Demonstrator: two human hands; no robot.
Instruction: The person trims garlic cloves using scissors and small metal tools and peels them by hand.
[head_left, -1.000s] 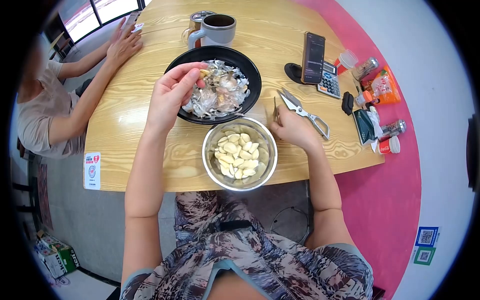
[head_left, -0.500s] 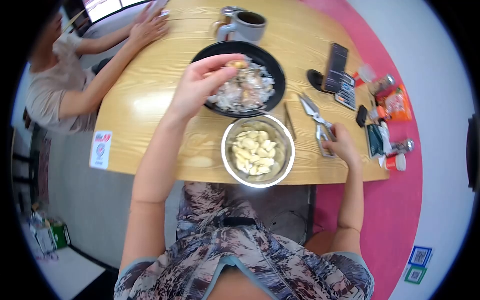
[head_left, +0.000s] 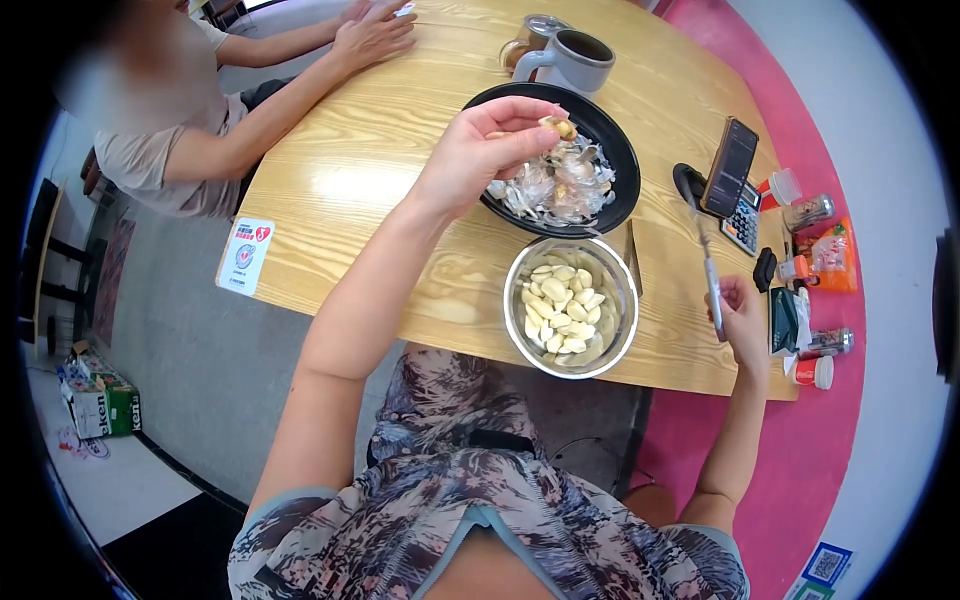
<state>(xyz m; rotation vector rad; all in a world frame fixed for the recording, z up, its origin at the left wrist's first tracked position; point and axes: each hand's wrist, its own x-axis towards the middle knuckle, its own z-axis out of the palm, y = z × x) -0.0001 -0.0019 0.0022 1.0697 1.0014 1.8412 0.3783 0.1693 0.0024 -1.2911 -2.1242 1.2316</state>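
My left hand (head_left: 480, 150) pinches a yellowish-brown garlic clove (head_left: 562, 128) above the black plate (head_left: 627, 190), which holds papery garlic skins (head_left: 565, 190). In my right hand (head_left: 742, 318) are the scissors (head_left: 713, 285), lifted off the table and seen nearly edge-on, blades pointing away. A steel bowl (head_left: 625, 335) of peeled garlic cloves (head_left: 562, 308) stands between my hands, near the table edge. Beside its right rim lies a thin dark utensil (head_left: 634, 258), partly hidden by the bowl.
Behind the plate stand a mug (head_left: 575, 62) and a glass jar (head_left: 530, 38). A phone (head_left: 729, 165) leans over a calculator (head_left: 742, 218) at the right, near small jars and an orange packet (head_left: 832, 255). Another person (head_left: 215, 120) sits at the left, forearms on the table (head_left: 340, 170).
My right hand has let go of the thin utensil, moved right, then taken hold of the scissors and raised them. My left hand still holds the clove. The whole view has shifted.
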